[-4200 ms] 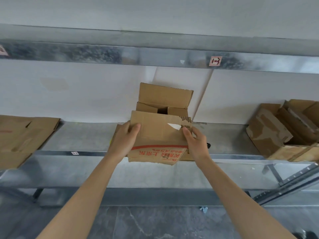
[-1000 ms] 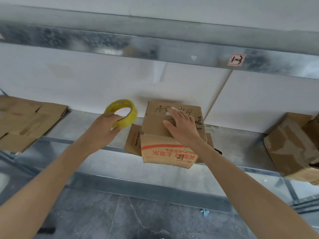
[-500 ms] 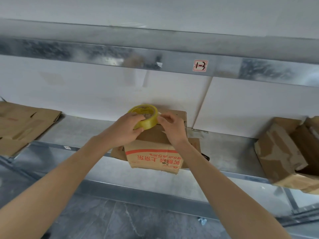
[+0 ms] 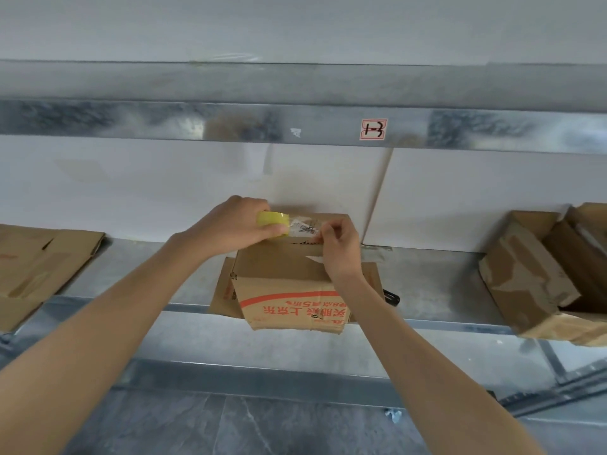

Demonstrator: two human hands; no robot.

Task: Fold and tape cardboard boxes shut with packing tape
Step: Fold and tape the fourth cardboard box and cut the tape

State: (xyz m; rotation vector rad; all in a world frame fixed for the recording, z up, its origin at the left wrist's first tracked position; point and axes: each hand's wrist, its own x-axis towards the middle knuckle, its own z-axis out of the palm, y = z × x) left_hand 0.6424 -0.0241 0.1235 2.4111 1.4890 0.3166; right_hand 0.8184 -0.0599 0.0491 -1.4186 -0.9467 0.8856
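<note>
Taping step under way. Box [image 4: 289, 277] on shelf [image 4: 427, 267], flaps folded shut. Left hand [image 4: 230, 224] grips yellow tape roll [image 4: 272, 221]; right hand [image 4: 338, 241] pinches free tape end [image 4: 303, 226] over top seam. Next, likely: press end down, pull roll along seam.

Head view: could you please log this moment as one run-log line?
left hand: grips yellow tape roll | right hand: pinches tape end stretched over closed cardboard box | box: rests on flattened cardboard

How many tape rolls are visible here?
1: the yellow tape roll, gripped in the left hand above the closed box. More could lie hidden inside the open boxes at right.
</note>
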